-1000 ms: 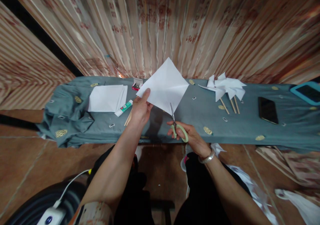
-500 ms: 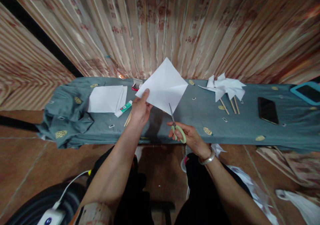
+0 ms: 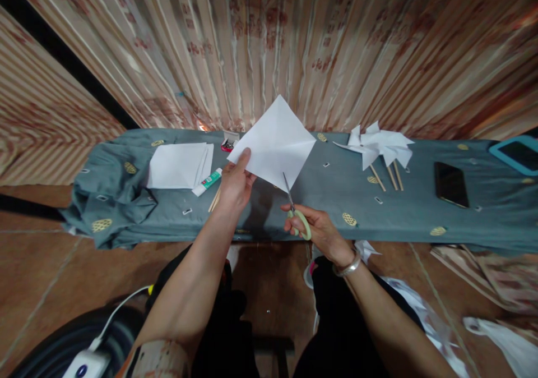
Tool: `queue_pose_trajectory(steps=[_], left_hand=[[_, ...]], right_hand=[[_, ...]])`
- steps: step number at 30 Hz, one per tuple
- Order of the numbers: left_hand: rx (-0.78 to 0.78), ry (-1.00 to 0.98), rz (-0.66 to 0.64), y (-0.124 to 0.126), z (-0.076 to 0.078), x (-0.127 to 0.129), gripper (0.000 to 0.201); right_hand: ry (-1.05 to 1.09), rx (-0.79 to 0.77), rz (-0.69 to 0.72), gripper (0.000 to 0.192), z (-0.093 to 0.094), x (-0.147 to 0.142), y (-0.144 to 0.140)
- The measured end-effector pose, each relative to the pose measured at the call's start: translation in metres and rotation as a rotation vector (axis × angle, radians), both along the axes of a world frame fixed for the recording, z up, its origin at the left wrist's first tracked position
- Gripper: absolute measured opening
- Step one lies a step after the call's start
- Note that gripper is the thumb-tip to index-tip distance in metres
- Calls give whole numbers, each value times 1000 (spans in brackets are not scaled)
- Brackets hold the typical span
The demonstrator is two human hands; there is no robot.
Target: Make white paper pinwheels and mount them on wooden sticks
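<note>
My left hand (image 3: 235, 184) pinches the left corner of a square white sheet of paper (image 3: 275, 139), held up like a diamond above the grey-green cloth-covered bench (image 3: 328, 204). My right hand (image 3: 317, 229) grips green-handled scissors (image 3: 296, 212). Their blades point up and touch the sheet's lower corner.
On the bench lie a stack of white paper (image 3: 180, 165), a glue tube (image 3: 208, 181), thin wooden sticks (image 3: 215, 198), several finished paper pinwheels (image 3: 380, 148), a black phone (image 3: 451, 184) and a teal-cased tablet (image 3: 516, 155). A patterned curtain hangs behind. White paper scraps (image 3: 500, 341) lie on the floor.
The scissors have shifted slightly up and left along the sheet's lower corner. The paper and my left hand have barely moved.
</note>
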State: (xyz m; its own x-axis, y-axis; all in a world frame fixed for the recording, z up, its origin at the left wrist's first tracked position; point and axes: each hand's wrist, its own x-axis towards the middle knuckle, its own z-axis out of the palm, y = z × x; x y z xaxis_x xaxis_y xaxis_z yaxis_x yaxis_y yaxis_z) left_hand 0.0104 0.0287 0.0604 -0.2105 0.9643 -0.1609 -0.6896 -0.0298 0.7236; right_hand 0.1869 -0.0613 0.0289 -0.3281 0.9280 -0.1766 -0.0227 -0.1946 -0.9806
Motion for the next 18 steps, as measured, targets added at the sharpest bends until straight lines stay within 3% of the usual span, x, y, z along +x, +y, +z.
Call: queue_pose_trajectory(steps=[8, 18], left_hand=[[8, 16, -6, 0, 0, 0, 15], [-16, -12, 13, 0, 2, 1, 4]], right_hand=[[6, -12, -9, 55, 0, -1, 0], [-1, 3, -14, 52, -1, 0, 0]])
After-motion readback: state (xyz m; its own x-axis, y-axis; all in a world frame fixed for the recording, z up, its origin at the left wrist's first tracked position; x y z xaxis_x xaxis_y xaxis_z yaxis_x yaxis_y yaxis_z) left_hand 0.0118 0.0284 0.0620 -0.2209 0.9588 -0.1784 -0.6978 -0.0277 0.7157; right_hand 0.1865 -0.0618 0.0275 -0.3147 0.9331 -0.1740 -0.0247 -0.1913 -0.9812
